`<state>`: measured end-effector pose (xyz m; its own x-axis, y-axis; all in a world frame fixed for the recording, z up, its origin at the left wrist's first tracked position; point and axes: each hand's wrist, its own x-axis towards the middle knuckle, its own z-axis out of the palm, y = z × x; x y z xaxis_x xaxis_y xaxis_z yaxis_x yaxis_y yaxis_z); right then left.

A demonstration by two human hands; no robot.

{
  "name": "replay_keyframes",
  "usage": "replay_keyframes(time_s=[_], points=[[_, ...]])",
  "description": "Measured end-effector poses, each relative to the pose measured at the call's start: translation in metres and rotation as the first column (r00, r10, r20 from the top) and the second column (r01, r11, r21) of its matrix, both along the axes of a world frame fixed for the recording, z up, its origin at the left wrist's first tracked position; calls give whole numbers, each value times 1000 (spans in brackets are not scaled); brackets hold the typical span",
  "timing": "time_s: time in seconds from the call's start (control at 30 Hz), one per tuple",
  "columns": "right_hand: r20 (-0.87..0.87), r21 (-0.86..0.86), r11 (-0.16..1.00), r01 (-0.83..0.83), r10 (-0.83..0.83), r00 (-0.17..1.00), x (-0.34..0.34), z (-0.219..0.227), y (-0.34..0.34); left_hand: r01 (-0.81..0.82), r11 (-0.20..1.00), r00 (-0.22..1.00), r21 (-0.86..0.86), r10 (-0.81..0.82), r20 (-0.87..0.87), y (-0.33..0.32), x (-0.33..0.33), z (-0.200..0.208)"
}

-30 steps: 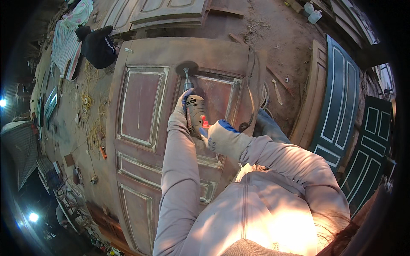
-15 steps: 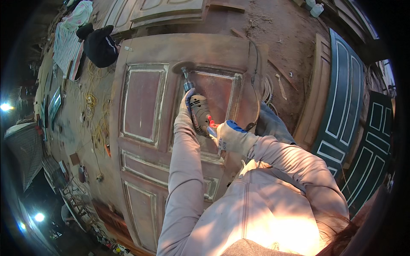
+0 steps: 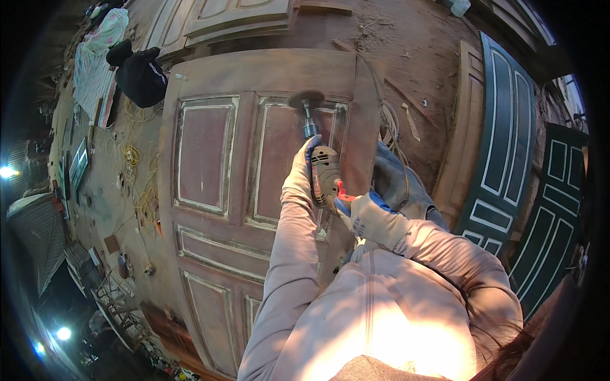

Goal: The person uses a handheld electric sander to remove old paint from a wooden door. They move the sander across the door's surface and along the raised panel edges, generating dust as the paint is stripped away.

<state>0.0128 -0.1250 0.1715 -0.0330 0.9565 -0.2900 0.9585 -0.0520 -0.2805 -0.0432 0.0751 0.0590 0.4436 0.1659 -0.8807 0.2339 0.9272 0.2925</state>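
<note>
A corded electric drill (image 3: 326, 170) with a grey body and red trigger is held in both my gloved hands. My left hand (image 3: 306, 153) wraps round its front, behind the chuck. My right hand (image 3: 375, 219) is closed on the rear handle near the trigger. On the drill's shaft a round disc (image 3: 305, 99), blurred as if spinning, meets the top moulding of the right upper panel. That panel belongs to a brown wooden door (image 3: 267, 70) lying flat before me. Pale, worn strips line its panel mouldings. The disc's working face is hidden.
A dark cable (image 3: 405, 181) runs beside my right leg. Dark green doors (image 3: 502, 133) with white lines lie at right, near a brown door (image 3: 460, 140). More wooden doors (image 3: 238, 24) lie beyond. A person in black (image 3: 141, 77) crouches at far left, near yellow cords (image 3: 131, 155).
Both hands have carried the drill rightward, so its disc has passed from the panel's upper left corner to farther along the top moulding. The grip looks the same.
</note>
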Motion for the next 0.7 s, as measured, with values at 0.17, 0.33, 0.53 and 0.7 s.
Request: replay_keyframes(time_s=[0.17, 0.33, 0.53, 0.7], points=[[-137, -43, 975, 218, -222, 965, 0, 11, -16, 5, 1000, 1000, -24, -4, 8, -22, 14, 5], [-156, 48, 973, 227, -217, 964, 6, 27, -30, -10, 999, 999, 35, 9, 35, -32, 16, -3], [-113, 164, 961, 221, -204, 972, 6, 27, -33, 54, 991, 999, 122, -53, -11, -38, 25, -11], [-46, 65, 993, 96, -93, 995, 0, 12, -23, -17, 997, 998, -71, 21, 59, -19, 10, 1]])
